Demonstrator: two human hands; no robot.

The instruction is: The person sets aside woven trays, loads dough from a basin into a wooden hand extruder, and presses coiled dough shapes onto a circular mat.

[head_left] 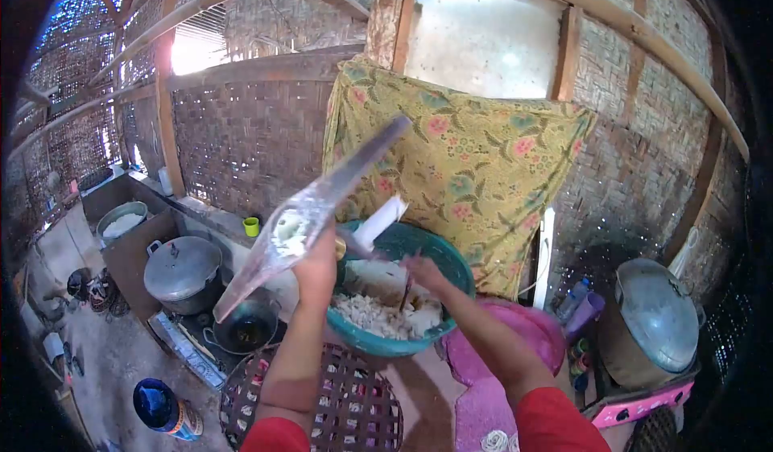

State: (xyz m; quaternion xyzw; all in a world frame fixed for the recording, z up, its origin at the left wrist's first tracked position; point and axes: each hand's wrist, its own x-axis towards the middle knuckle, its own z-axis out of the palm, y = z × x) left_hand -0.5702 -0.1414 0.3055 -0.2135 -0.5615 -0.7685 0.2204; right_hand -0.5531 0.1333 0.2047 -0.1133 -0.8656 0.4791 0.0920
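Observation:
My left hand (318,263) is raised over the left side of the basin, closed on a long, clear plastic sheet (314,202). Some white food (294,233) shows on or through the plastic. My right hand (425,275) reaches into the green basin (382,346), its fingers around a thin dark utensil (405,297) that points down. What kind of utensil it is, I cannot make out. White, crumbly food (382,315) fills the lower part of the basin. A blurred white tube-like piece (380,222) sticks up by the basin's back rim; its support is hidden.
A lidded pot (183,271) and a dark wok (245,331) stand left. Below my left arm lies a dark woven rack (354,404). A pink plastic seat (515,331) is right of the basin, with a big lidded pot (656,319) on a pink stove (644,404) beyond.

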